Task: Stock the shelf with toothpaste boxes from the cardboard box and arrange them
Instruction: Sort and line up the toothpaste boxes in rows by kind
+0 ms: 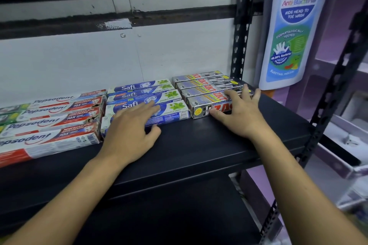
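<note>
Toothpaste boxes [139, 96] are lying flat in three rows at the back of a matte black shelf [199, 145]. Red-and-white Pepsodent cartons [49, 121] are sitting at left, blue-and-white Safi cartons [143, 90] in the middle, and glossy silver-and-black Zact cartons [201, 85] at right, beside a perforated black upright [242, 36]. The left hand [129, 131] is resting flat, fingers straight, on the front Safi carton [175, 109]. The right hand [239, 113] is spreading its fingers over the front Zact carton [199, 108], thumb pressing its near face. Bare shelf is running along the front edge.
</note>
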Tool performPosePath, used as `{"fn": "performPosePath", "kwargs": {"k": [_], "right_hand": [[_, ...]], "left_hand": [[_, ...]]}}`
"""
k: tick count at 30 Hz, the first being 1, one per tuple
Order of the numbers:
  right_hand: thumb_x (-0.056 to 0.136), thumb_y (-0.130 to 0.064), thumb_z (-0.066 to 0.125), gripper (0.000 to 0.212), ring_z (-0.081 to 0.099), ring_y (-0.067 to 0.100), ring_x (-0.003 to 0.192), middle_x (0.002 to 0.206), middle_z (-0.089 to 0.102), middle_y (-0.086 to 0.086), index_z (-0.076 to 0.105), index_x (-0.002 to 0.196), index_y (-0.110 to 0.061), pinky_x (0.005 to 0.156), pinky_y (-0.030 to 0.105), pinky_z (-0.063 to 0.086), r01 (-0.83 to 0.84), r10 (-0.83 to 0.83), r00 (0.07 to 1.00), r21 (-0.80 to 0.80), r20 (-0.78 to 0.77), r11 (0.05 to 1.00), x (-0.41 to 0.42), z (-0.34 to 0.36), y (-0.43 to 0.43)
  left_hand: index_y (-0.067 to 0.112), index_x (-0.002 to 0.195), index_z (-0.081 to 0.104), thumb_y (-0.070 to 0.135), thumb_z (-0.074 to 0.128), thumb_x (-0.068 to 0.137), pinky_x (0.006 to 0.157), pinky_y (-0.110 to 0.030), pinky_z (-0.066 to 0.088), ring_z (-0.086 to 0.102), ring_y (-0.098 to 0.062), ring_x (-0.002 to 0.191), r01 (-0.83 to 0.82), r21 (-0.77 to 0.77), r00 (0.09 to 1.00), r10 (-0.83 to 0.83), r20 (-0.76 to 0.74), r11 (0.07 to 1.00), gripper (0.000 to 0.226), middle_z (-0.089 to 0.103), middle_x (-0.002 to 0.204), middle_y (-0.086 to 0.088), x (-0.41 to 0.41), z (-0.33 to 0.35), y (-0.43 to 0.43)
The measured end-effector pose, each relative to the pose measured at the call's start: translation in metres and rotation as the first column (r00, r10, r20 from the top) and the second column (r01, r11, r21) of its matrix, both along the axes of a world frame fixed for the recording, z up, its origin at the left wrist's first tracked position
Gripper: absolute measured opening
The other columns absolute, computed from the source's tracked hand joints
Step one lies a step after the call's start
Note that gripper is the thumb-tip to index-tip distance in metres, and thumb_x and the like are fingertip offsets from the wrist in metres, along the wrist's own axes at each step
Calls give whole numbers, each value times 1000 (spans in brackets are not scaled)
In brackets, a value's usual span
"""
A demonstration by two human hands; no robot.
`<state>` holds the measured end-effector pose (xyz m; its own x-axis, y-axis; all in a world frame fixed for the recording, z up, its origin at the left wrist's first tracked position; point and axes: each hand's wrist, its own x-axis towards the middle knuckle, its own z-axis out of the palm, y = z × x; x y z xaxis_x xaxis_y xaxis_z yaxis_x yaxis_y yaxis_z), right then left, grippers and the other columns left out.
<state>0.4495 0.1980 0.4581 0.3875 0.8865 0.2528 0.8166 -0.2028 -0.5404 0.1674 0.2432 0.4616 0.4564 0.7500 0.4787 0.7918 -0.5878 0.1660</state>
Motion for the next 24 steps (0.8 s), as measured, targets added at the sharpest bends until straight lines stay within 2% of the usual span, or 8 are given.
{"fn": "performPosePath", "kwargs": {"k": [3, 8, 14, 20, 24], "right_hand": [[82, -67, 58, 79, -26, 37, 145, 164, -7, 8, 30, 148, -34, 119, 52, 6, 6, -6, 1000, 0, 14, 1000, 0, -1, 1], [83, -68, 56, 75, -20, 41, 146, 163, -11, 12, 33, 147, -37, 118, 51, -9, 56, -65, 982, 58, 179, 997, 0, -4, 2], [91, -65, 46, 67, -14, 41, 147, 164, -3, 10, 26, 151, -42, 119, 52, -4, 2, 1, 977, -16, 214, 1000, 1, -4, 5], [92, -62, 45, 66, -17, 41, 147, 164, -3, 9, 25, 152, -42, 119, 51, -2, -26, 30, 983, -27, 180, 999, 0, -4, 4], [92, -62, 47, 67, -17, 40, 147, 164, -5, 7, 23, 152, -43, 120, 51, -2, -24, 26, 983, -15, 182, 1000, 0, -4, 4]], "left_hand": [[29, 143, 51, 48, 45, 87, 118, -41, 24, 38, -15, 141, -32, 12, 999, 33, -33, 999, 59, 44, 151, 8, 0, -1, -1], [32, 144, 49, 41, 54, 97, 117, -43, 25, 40, -19, 140, -56, 25, 997, 58, -54, 998, 48, 46, 150, 7, -3, -3, 2], [37, 146, 44, 42, 48, 100, 116, -42, 23, 38, -20, 140, -61, 35, 993, 65, -101, 997, 47, 45, 151, 8, -3, -2, 2], [36, 144, 47, 43, 46, 100, 113, -43, 27, 42, -22, 137, -41, 46, 993, 46, -113, 998, 45, 49, 148, 6, -3, -1, 2], [34, 139, 55, 56, 42, 88, 112, -41, 29, 48, -18, 133, -32, 40, 997, 35, -74, 999, 57, 54, 143, 8, -3, 7, -5]]}}
